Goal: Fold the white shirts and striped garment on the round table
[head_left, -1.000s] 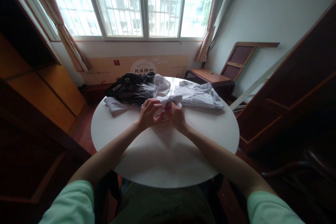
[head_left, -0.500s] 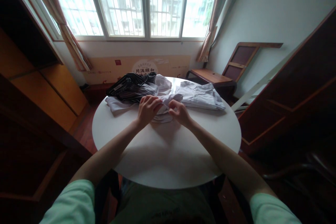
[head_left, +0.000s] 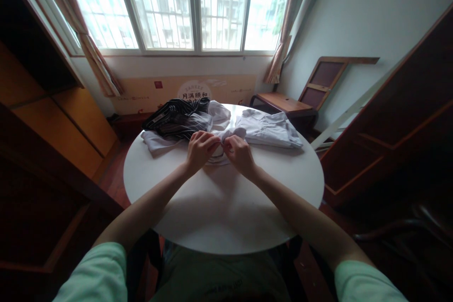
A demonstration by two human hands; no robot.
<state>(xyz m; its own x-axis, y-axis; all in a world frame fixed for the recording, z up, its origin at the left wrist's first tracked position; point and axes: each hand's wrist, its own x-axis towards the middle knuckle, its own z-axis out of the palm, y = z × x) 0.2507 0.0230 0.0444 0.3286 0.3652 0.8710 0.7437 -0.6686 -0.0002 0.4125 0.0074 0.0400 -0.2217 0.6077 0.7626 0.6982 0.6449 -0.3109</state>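
Observation:
Near the middle of the white round table (head_left: 212,222), my left hand (head_left: 201,148) and my right hand (head_left: 239,153) are close together, both closed on a white garment (head_left: 235,133). Its cloth bunches up between and behind my fingers, and a part of it lies on the table under my hands. My fingertips nearly meet; whatever small part they pinch is too small to make out. Just behind my left hand lies a heap with a black striped garment (head_left: 173,118) on top of white cloth (head_left: 155,143). To the right of my right hand rests a folded white shirt (head_left: 271,130).
Beyond the table stands a wide printed cardboard panel (head_left: 141,94) below the window. A wooden chair (head_left: 288,103) is at the back right. Dark wooden furniture (head_left: 385,146) flanks the right side, and a yellow cabinet (head_left: 71,122) the left.
My right hand has shifted slightly left and turned, bringing its fingertips closer to those of my left hand. The left hand stays nearly in place on the white garment.

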